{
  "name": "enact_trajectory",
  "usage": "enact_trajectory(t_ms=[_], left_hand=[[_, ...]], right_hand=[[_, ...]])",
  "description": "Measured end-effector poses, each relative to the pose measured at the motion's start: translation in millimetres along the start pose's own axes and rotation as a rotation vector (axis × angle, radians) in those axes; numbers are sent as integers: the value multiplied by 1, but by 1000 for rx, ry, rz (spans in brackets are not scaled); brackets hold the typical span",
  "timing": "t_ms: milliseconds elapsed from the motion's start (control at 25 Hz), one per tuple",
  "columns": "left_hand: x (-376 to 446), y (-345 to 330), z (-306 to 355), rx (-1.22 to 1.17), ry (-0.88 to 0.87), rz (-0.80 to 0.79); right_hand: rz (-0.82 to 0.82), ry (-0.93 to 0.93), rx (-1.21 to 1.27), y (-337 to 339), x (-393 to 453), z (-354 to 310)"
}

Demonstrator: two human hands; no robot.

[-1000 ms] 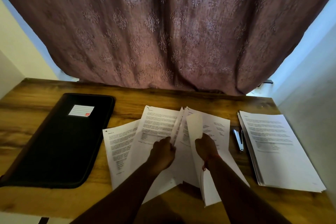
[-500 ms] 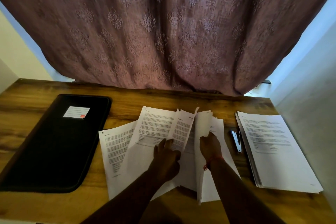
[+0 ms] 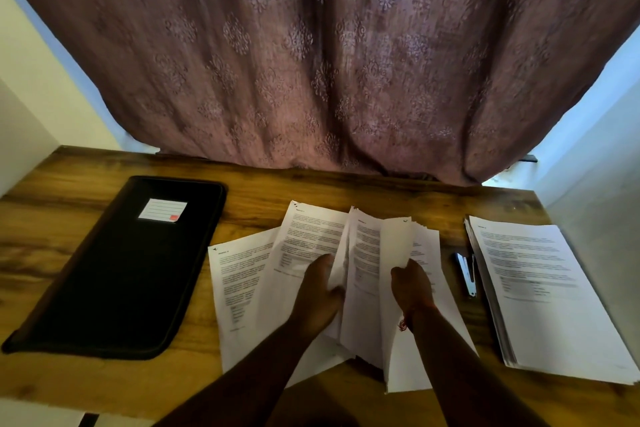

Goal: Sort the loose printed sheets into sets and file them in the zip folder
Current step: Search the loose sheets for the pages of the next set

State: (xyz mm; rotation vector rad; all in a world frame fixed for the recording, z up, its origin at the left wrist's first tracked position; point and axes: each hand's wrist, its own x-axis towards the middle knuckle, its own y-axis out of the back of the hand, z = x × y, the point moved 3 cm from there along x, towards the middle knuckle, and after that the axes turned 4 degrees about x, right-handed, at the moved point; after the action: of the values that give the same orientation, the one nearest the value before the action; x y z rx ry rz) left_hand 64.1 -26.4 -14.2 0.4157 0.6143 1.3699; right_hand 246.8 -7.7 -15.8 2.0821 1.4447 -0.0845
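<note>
Loose printed sheets (image 3: 311, 236) lie fanned out across the middle of the wooden table (image 3: 69, 246). My left hand (image 3: 320, 291) grips a raised, curling sheet (image 3: 360, 253) near the fan's centre. My right hand (image 3: 412, 284) pinches the edge of another lifted sheet (image 3: 398, 243) just to its right. One more printed sheet (image 3: 239, 284) lies flat at the left of the fan. The black zip folder (image 3: 114, 274) lies closed at the left, a white label (image 3: 162, 211) on its cover.
A neat stack of printed sheets (image 3: 547, 291) sits at the right side of the table. A stapler (image 3: 465, 274) lies between that stack and the fan. A patterned curtain (image 3: 329, 62) hangs behind the table's far edge. A wall stands close on the right.
My left hand has slid right and taken hold of the middle sheet. The sheet in my right hand has folded further left. The view has shifted slightly.
</note>
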Motion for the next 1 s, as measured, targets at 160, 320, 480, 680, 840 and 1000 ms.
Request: enact_trajectory(t_ms=[160, 320, 480, 680, 840, 1000], left_hand=[[2, 2, -6, 64, 39, 37], [-4, 24, -20, -55, 119, 233], [-8, 57, -64, 169, 289, 465], [-2, 70, -80, 266, 344, 376], [7, 70, -71, 20, 402, 261], [6, 68, -78, 41, 346, 227]], right_hand=[[3, 59, -37, -1, -2, -7], [-83, 98, -148, -7, -1, -14], [-175, 116, -251, -17, -3, -11], [-174, 121, -255, -22, -3, -13], [-157, 97, -230, -21, -4, -11], [-171, 103, -213, -18, -7, -12]])
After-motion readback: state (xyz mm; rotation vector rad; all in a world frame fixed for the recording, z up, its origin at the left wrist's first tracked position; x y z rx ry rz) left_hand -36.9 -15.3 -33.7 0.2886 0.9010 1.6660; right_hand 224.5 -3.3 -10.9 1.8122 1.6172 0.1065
